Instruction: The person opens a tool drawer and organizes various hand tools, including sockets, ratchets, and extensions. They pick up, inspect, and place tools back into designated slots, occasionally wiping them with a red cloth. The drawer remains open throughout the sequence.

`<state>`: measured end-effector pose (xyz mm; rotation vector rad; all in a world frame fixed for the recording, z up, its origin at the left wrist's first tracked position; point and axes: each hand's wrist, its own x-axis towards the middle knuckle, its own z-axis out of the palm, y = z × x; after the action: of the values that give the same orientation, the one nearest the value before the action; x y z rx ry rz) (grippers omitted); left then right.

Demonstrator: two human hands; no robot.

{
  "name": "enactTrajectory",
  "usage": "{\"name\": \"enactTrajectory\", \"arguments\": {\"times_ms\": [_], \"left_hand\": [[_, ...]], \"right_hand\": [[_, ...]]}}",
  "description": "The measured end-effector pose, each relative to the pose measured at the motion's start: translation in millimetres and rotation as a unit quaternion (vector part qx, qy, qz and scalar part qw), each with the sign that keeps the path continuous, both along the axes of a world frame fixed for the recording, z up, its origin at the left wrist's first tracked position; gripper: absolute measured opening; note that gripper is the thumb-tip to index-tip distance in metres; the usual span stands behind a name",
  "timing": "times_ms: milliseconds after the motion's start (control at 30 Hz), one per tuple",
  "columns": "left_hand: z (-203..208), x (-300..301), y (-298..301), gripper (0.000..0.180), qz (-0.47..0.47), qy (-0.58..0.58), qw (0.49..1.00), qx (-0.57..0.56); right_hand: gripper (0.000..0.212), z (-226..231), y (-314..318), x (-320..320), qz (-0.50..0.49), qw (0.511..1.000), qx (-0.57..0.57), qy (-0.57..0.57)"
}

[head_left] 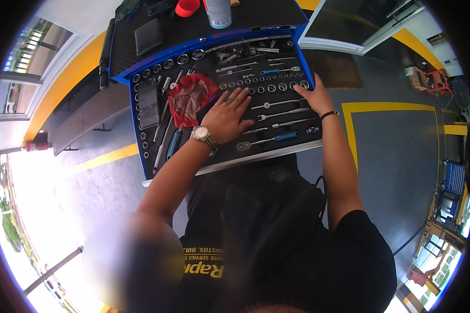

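Observation:
A blue tool drawer (137,130) stands pulled out in front of me, its dark foam tray filled with sockets, ratchets and extension bars. My left hand (228,116), with a watch on its wrist, lies flat on the tray, fingers spread, just below a row of small sockets. Beside it a crumpled red cloth (185,101) with a paler, soiled middle covers some tools. At the drawer's right side my right hand (316,96) straddles the edge: the thumb reaches inside by the large sockets (282,87) and the fingers are on the outer side. A blue-handled ratchet (274,139) lies near the front.
On the cabinet top are a spray can (218,14), a red cap-like object (187,7) and a dark flat wallet-like object (148,37). A dark rectangular device (149,104) rests at the tray's left. A bench (83,109) stands left; yellow lines (391,107) mark the grey floor.

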<state>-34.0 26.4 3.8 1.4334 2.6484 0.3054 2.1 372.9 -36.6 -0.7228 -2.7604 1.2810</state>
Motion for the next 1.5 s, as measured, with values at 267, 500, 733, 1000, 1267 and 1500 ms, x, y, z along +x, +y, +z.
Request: {"name": "enactTrajectory", "arguments": {"times_ms": [267,500,733,1000,1267,1500], "left_hand": [[-1,4,3,0.054,-0.017,0.027,0.999,-0.023],[4,8,2,0.053,-0.024,0.046,0.998,-0.021],[-4,-20,-22,0.045,0.225,0.110,0.952,0.177],[-18,-18,-57,0.024,0.316,0.014,0.936,0.153],[52,25,3,0.028,0.210,-0.130,0.843,0.478],[21,-45,43,0.033,0.207,-0.040,0.928,0.308]], "right_hand": [[0.108,22,-13,9,0.003,1.000,-0.015,0.001],[0.099,10,-6,0,-0.007,0.998,0.041,-0.054],[0.090,10,-7,7,-0.019,1.000,-0.005,-0.021],[0.082,11,-6,3,-0.024,0.999,0.013,-0.039],[0.043,30,-59,36,0.155,0.823,-0.534,0.116],[0.043,33,-100,41,0.093,0.797,-0.593,0.071]]}}
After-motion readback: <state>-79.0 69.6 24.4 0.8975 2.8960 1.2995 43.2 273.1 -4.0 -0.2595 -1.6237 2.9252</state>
